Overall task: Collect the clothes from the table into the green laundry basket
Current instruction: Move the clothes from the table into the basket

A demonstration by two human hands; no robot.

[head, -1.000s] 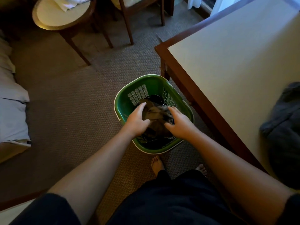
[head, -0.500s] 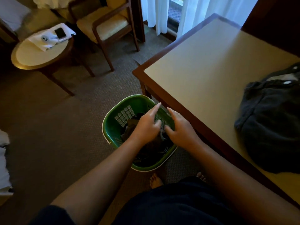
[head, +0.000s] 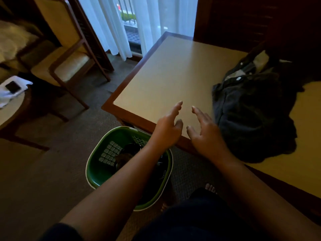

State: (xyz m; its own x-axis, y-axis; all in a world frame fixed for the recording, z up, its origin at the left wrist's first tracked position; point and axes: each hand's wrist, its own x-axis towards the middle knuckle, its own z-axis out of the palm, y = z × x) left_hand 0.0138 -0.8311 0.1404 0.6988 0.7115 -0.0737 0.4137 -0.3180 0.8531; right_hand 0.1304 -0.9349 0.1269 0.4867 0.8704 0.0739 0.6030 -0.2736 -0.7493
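The green laundry basket (head: 97,164) stands on the carpet by the table's near corner, with dark clothes (head: 128,153) inside, partly hidden by my left forearm. A dark grey garment (head: 250,119) lies heaped on the beige table (head: 165,80) at the right. My left hand (head: 168,127) and my right hand (head: 203,133) hover side by side over the table's front edge, both empty with fingers spread. The right hand is just left of the garment, not touching it.
A wooden armchair (head: 66,63) stands at the back left. A round side table (head: 10,108) at the far left carries a white cloth and a dark phone (head: 13,86). White curtains (head: 121,23) hang behind. My bare feet (head: 210,187) are beside the basket.
Both hands have come up out of the basket and moved right over the table edge, leaving the clothes inside. The view has swung up toward the table and the dark garment.
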